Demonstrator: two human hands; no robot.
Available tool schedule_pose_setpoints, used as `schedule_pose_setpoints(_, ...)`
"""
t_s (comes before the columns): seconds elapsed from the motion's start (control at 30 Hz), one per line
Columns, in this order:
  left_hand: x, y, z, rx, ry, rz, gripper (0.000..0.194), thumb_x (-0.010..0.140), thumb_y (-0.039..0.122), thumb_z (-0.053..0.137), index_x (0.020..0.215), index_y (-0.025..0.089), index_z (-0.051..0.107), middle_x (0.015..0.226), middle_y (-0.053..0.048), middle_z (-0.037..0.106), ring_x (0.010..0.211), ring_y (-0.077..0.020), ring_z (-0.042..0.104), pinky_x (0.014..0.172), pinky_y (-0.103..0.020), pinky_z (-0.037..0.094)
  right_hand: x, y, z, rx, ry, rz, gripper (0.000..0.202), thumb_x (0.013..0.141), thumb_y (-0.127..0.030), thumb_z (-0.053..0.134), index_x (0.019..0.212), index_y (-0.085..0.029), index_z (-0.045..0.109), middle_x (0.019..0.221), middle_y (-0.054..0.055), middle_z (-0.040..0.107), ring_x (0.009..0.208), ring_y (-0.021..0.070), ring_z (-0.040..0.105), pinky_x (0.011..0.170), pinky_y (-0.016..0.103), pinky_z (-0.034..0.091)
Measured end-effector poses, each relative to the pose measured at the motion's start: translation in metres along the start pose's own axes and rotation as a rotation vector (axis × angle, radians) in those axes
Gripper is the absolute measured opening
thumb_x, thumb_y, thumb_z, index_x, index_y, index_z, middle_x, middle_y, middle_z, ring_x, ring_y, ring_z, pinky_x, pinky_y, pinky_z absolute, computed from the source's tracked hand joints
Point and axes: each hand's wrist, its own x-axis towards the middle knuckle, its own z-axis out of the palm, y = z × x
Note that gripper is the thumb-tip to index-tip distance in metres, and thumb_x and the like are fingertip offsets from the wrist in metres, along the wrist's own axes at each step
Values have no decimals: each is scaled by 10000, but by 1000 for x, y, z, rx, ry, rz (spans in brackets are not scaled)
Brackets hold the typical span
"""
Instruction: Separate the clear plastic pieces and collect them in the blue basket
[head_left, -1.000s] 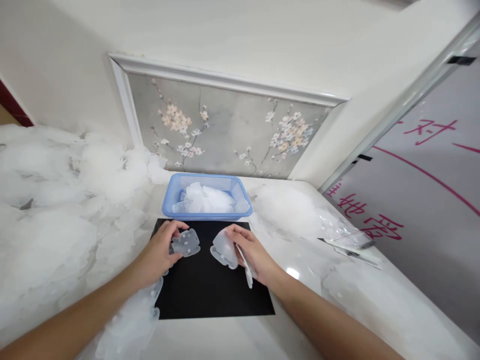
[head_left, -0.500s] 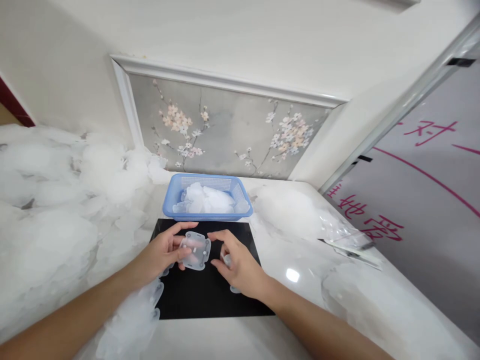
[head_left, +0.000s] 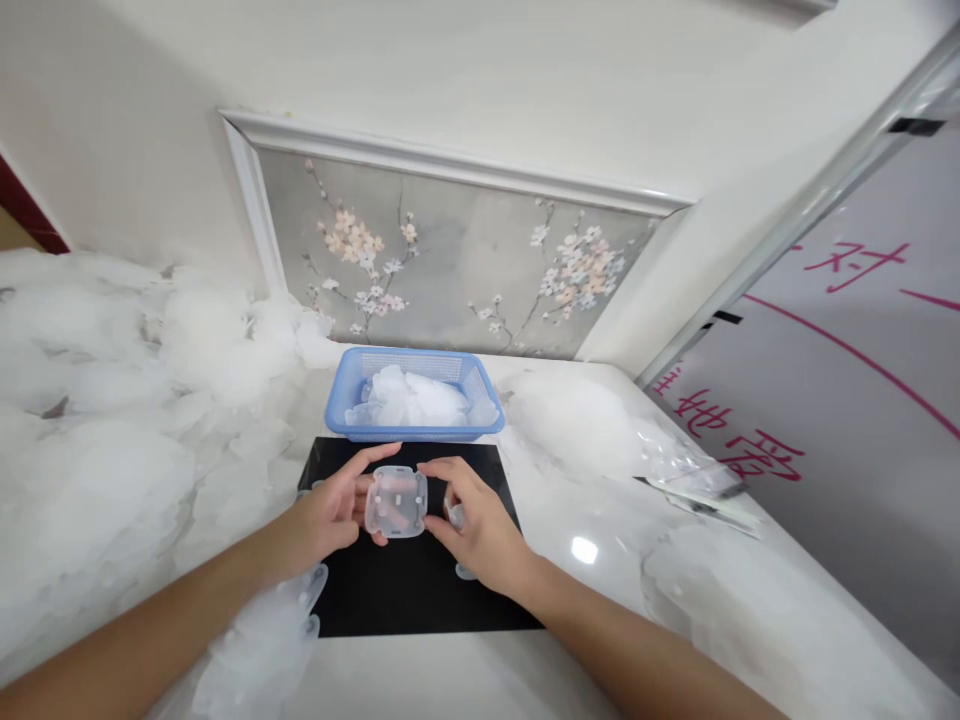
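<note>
A clear, frosted plastic piece (head_left: 397, 503), squarish with rounded lobes and small raised posts, is held above a black mat (head_left: 390, 605). My right hand (head_left: 474, 520) pinches its right edge between thumb and index finger. Another whitish piece (head_left: 455, 515) shows partly inside the curled fingers of that hand. My left hand (head_left: 337, 510) is open at the left side, its thumb off the piece and its index finger stretched out. Some of its other fingers lie behind the piece and show through it.
Behind the mat stands a blue basket (head_left: 341, 395) with similar translucent pieces inside. Large heaps of translucent pieces (head_left: 97, 480) cover the left side. On the right lie a plastic bag (head_left: 570, 420) and a flat, thin object (head_left: 697, 505). A whiteboard (head_left: 847, 420) with red writing borders the right.
The plastic piece has shifted slightly right and turned more level. My right thumb and index finger have closed on its right edge. My left thumb has come off it.
</note>
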Motion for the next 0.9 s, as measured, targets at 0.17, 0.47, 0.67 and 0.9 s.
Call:
schedule_pose_setpoints(0.17, 0, 4, 2, 2, 2, -16, 919, 625, 73, 522, 1480, 291, 265, 1255, -74, 628, 862, -171, 641, 794, -334, 512, 0, 1, 0, -22, 20, -6, 601, 785, -47, 632, 1307, -305, 485, 1322, 72, 532, 925, 180, 610, 791, 352, 555)
schedule_pose_setpoints(0.47, -1, -1, 0, 5, 7, 7, 912, 631, 80, 524, 1481, 310, 283, 1208, -58, 640, 818, -160, 634, 775, -334, 510, -1, 0, -3, -101, 25, -89, 492, 846, -120, 623, 1288, -323, 544, 1355, 90, 531, 921, 198, 652, 722, 347, 575)
schedule_pose_setpoints(0.67, 1, -1, 4, 43, 33, 19, 868, 636, 95, 516, 1449, 301, 292, 1280, -86, 610, 917, -190, 651, 791, -346, 518, 2, -7, -2, 180, 23, -26, 84, 910, -225, 587, 933, -260, 660, 1231, 76, 661, 1081, 231, 651, 883, 392, 524)
schedule_pose_setpoints(0.9, -1, 30, -1, 367, 377, 59, 519, 811, 247, 528, 1327, 256, 468, 1137, -79, 664, 997, -233, 665, 921, -418, 512, 13, -6, -10, 904, 94, 655, 402, 683, -453, 838, 841, -204, 566, 621, -28, 633, 480, 89, 505, 501, 220, 391)
